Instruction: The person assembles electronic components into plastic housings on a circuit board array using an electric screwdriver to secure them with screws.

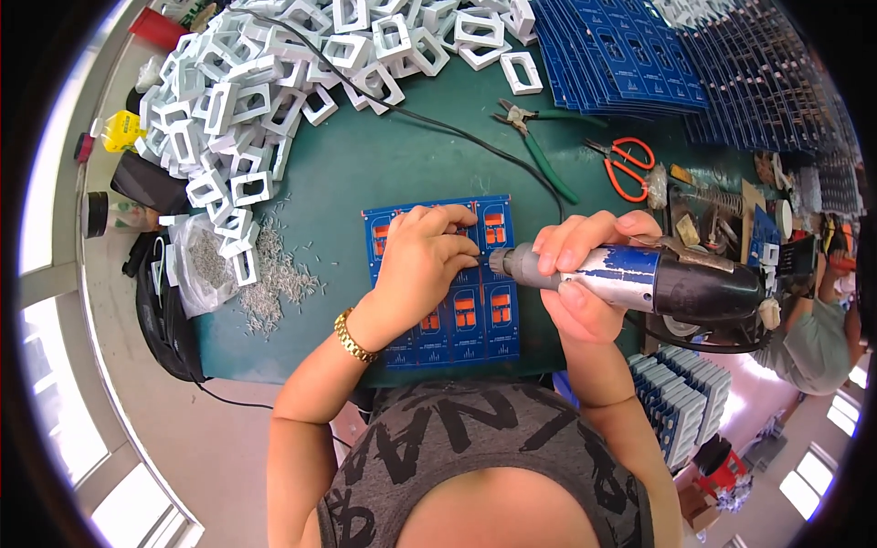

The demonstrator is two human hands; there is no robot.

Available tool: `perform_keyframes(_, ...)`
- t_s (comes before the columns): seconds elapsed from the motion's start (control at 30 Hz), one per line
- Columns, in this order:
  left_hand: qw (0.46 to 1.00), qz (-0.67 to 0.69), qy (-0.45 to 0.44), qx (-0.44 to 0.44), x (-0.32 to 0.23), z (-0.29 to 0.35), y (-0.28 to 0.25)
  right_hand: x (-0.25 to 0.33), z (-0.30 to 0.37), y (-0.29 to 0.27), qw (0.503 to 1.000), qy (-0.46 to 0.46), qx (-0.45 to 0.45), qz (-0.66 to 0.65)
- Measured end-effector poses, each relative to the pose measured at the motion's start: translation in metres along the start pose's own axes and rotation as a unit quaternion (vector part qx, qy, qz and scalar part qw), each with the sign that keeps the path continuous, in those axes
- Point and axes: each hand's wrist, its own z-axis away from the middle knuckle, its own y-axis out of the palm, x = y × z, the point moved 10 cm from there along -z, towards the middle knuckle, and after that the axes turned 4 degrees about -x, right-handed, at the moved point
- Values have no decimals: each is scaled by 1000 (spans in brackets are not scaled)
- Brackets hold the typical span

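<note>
Green matting covers the workbench [365, 164] where a person bends over a blue circuit panel [484, 320] lying flat near the front edge, its orange-marked sections set in rows. A heap of white plastic frames [247, 100] spreads across the far left of the bench, and stacks of blue boards [630, 64] line the far right, with more racked beside the bench at the lower right. The right hand [585, 274] is wrapped tightly around a powered screwdriver [658, 279] with a blue-and-silver body and black rear, held almost level with its tip pointing left at the panel's middle. The left hand [420, 260] rests on the panel with fingers curled, their tips pinched together just beside the tool's tip; whatever they grip is too small to tell. A gold bracelet [354, 336] circles that wrist. Green-handled pliers [539, 146] and orange-handled scissors [626, 164] lie behind the panel, well apart from the hands, and small metal pins [274, 274] are scattered at the left beside a clear bag [196, 265]. Pale floor and bright windows edge the scene.
</note>
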Motion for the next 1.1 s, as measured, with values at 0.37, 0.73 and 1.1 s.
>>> perform_keyframes(0.37, 1000, 11, 4, -24, 7, 3, -5, -2, 7, 28, 992, 22, 71, 102)
perform_keyframes(0.73, 998, 20, 39, -51, -2, 5, -5, 6, 7, 34, 989, -19, 59, 132)
perform_keyframes(1.1, 998, 24, 29, -53, 2, 7, -7, 10, 10, 35, 986, -23, 78, 144)
